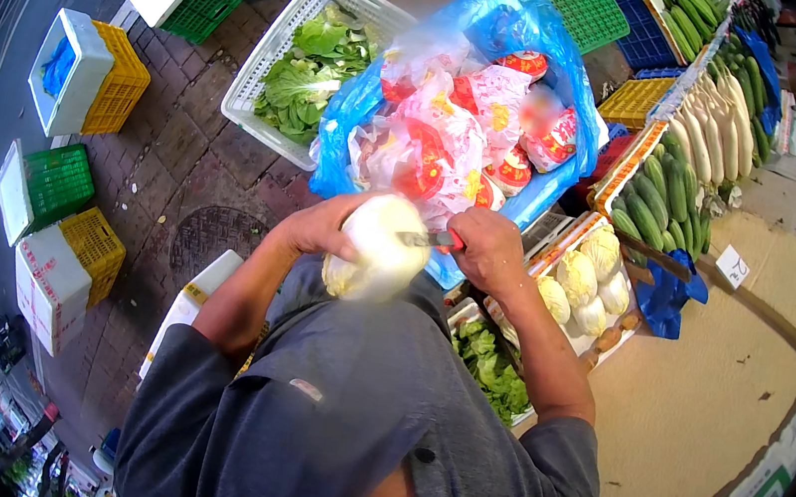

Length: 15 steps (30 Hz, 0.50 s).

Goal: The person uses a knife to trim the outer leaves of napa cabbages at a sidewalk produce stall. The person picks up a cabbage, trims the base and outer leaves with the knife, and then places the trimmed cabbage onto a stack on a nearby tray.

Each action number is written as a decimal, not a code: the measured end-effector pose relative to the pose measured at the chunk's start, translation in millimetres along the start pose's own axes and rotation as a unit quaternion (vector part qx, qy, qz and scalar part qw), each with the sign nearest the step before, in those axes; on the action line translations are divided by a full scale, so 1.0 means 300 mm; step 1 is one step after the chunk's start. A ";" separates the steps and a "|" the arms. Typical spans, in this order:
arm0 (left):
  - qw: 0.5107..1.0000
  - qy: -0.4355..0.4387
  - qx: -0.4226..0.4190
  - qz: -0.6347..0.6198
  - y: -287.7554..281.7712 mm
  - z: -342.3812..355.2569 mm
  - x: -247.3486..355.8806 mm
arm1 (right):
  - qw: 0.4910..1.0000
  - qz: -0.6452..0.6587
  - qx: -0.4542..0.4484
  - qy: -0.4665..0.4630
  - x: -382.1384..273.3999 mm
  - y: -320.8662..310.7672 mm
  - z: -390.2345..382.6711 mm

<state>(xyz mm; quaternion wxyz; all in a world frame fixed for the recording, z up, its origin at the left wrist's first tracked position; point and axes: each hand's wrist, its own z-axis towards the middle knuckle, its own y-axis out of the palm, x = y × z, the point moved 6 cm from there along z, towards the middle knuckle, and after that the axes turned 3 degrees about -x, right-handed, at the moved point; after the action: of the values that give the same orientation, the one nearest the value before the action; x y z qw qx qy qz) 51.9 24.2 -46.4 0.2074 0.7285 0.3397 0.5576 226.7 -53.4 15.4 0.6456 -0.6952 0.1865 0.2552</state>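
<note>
My left hand [326, 224] grips a pale Chinese cabbage [378, 261] from its left side, in front of my body. My right hand [488, 250] is closed on the red handle of a knife [441, 239], whose blade is at the cabbage's right part; how deep it is in cannot be made out. Just beyond them lies a big blue plastic bag [562, 69] full of red-and-white printed plastic wrappings [431, 152] around bundled items. Left of the bag, a white crate [247, 98] holds loose green leaves [310, 76]. A blurred smear covers part of the view below the cabbage.
At right, a stall holds cucumbers [667, 193], white radishes [717, 120], more cabbages [579, 283], leafy greens [493, 367] and a cardboard surface [718, 411]. Stacked foam boxes and plastic crates [116, 81] line the paving [181, 140] on the left.
</note>
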 end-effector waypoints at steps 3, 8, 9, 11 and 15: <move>1.000 0.003 0.002 -0.003 0.011 -0.002 0.005 | 1.000 0.002 -0.009 -0.003 -0.022 -0.001 -0.012; 1.000 -0.001 -0.002 0.019 0.027 0.005 0.018 | 1.000 -0.005 -0.006 -0.005 -0.031 0.013 -0.004; 0.999 0.004 -0.032 0.020 0.040 0.007 0.022 | 1.000 -0.006 -0.005 -0.006 -0.025 0.010 0.001; 0.998 0.008 -0.056 0.029 0.043 0.004 0.023 | 0.999 -0.017 -0.010 0.030 0.002 0.006 0.009; 0.999 0.009 -0.040 0.028 0.045 0.002 0.008 | 1.000 -0.006 -0.012 0.007 -0.044 -0.007 -0.017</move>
<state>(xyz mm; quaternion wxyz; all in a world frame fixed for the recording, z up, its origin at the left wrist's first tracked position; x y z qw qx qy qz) 56.3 16.9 -35.8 0.2177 0.7237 0.2980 0.5831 218.0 -59.3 25.1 0.6378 -0.7054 0.1835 0.2489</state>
